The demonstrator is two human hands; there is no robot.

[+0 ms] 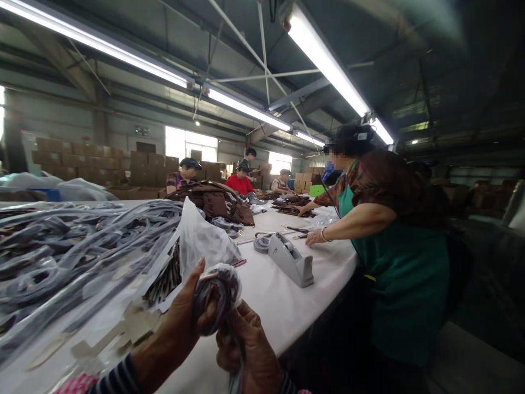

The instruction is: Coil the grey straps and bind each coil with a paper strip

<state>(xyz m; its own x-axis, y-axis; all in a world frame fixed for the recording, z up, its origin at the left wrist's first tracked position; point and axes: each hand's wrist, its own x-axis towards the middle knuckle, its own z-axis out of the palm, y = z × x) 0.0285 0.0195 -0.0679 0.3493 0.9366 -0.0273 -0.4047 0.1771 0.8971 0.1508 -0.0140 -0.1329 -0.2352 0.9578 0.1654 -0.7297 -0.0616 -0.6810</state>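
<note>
A dark strap in a clear plastic sleeve is rolled into a coil (215, 298), held up over the near edge of the table. My left hand (186, 317) is closed around the coil, with fingers through its middle. Just right of it, my right hand (248, 345) pinches the strap's loose end, which hangs down below the fingers. Behind the coil lies a white plastic bag (200, 235) with a bundle of thin dark strips (166, 276) at its opening. Pieces of beige card (137, 325) rest beside my left forearm.
A large heap of sleeved straps (90, 246) covers the table's left side. A grey tape dispenser (289, 260) stands right of my hands, near the edge. Brown bags (221, 200) are piled farther back. A co-worker in a green apron (410, 284) leans over the table at right.
</note>
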